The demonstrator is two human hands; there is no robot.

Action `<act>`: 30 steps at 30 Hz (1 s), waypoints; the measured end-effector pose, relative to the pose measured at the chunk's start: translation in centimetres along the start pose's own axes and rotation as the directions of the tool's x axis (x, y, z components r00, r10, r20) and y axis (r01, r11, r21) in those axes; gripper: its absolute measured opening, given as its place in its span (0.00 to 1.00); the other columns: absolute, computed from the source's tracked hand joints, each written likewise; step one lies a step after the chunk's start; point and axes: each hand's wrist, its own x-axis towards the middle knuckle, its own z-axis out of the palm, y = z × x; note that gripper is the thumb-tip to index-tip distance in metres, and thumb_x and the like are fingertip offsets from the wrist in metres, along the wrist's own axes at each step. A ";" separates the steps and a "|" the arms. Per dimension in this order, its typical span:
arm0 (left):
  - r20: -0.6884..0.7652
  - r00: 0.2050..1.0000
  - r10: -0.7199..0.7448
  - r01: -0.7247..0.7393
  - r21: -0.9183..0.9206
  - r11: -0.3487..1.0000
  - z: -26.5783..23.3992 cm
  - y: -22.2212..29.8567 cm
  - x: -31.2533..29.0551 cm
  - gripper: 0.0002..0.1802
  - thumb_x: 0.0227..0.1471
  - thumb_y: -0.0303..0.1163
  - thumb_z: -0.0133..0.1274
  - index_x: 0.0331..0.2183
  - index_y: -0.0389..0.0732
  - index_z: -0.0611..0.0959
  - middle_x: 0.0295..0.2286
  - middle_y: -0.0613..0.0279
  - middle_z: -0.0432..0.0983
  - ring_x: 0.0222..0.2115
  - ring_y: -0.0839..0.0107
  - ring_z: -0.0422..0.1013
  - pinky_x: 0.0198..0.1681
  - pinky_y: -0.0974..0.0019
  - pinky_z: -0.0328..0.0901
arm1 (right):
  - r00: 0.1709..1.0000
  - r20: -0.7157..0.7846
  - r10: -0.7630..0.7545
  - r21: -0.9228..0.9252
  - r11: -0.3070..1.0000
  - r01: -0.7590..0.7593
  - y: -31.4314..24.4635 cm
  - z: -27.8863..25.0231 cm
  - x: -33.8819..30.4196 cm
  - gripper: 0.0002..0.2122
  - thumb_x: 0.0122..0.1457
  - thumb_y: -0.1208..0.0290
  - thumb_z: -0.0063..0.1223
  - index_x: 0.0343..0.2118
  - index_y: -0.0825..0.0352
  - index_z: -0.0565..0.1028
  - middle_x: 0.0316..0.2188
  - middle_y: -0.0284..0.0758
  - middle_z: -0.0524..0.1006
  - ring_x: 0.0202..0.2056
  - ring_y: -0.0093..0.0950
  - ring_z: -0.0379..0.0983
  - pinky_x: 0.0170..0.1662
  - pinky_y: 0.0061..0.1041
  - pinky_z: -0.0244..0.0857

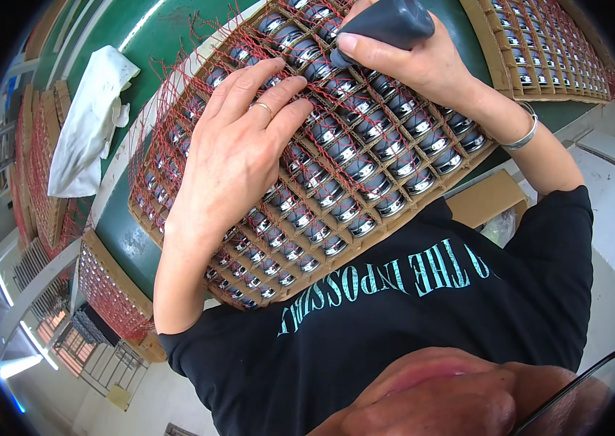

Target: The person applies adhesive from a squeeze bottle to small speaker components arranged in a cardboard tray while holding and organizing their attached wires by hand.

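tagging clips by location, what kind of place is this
Probably a factory assembly bench. The left hand lies flat on a cardboard grid tray packed with identical small metal parts with red wires, the right hand holds a grey tool to them, and more trays sit along the green worktop.

This looks like a factory assembly floor. A green workbench carries a cardboard grid tray packed with identical small round metal parts, each trailing red wires. A 2nd such tray sits at far right, and more filled trays are stacked at left beside a white cloth.
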 end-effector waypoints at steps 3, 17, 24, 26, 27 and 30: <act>-0.004 1.000 0.001 -0.001 -0.001 1.000 0.0 0.0 -0.1 0.26 0.39 0.14 0.53 0.45 0.40 0.83 0.53 0.62 0.76 0.60 0.55 0.65 0.63 0.51 0.61 | 1.000 -0.003 -0.026 -0.026 0.999 0.026 0.0 0.1 0.0 0.08 0.60 0.70 0.65 0.32 0.64 0.75 0.24 0.23 0.72 0.27 0.13 0.66 0.32 0.19 0.62; 0.022 1.000 -0.001 0.001 0.012 1.000 -0.1 0.0 0.1 0.28 0.36 0.13 0.53 0.44 0.40 0.83 0.53 0.62 0.76 0.59 0.55 0.65 0.63 0.51 0.62 | 0.983 -0.180 0.036 -0.018 0.999 -0.040 0.3 -0.1 -0.2 0.09 0.60 0.66 0.66 0.34 0.65 0.77 0.27 0.24 0.75 0.29 0.15 0.68 0.34 0.21 0.64; -0.016 1.000 0.026 -0.025 0.029 0.999 -0.1 0.1 0.3 0.19 0.43 0.20 0.56 0.41 0.38 0.84 0.48 0.58 0.79 0.56 0.55 0.68 0.60 0.50 0.64 | 0.992 -0.124 -0.008 -0.113 0.994 -0.006 0.4 -0.3 -0.2 0.09 0.60 0.66 0.66 0.33 0.64 0.76 0.26 0.23 0.72 0.28 0.14 0.65 0.32 0.21 0.61; -0.016 1.000 0.024 -0.024 0.026 0.999 -0.1 0.1 0.2 0.19 0.43 0.20 0.56 0.41 0.38 0.84 0.48 0.59 0.79 0.56 0.55 0.68 0.60 0.50 0.64 | 0.992 -0.126 -0.011 -0.097 0.995 -0.001 0.4 -0.2 -0.2 0.09 0.60 0.66 0.65 0.33 0.64 0.76 0.25 0.22 0.72 0.28 0.14 0.65 0.31 0.20 0.61; -0.016 1.000 0.023 -0.023 0.022 0.999 -0.1 0.1 0.2 0.19 0.43 0.20 0.56 0.41 0.38 0.84 0.48 0.59 0.78 0.56 0.55 0.68 0.60 0.50 0.64 | 0.992 -0.128 -0.014 -0.080 0.997 0.003 0.5 -0.2 -0.2 0.09 0.60 0.67 0.65 0.33 0.64 0.75 0.25 0.22 0.71 0.27 0.14 0.65 0.31 0.20 0.61; -0.017 1.000 0.022 -0.022 0.003 1.000 -0.2 0.1 0.3 0.18 0.43 0.20 0.56 0.41 0.38 0.84 0.48 0.59 0.78 0.56 0.55 0.68 0.60 0.50 0.64 | 0.993 -0.118 0.019 -0.026 0.999 -0.022 0.6 -0.3 -0.3 0.09 0.60 0.67 0.65 0.32 0.64 0.75 0.24 0.22 0.71 0.26 0.13 0.64 0.30 0.19 0.59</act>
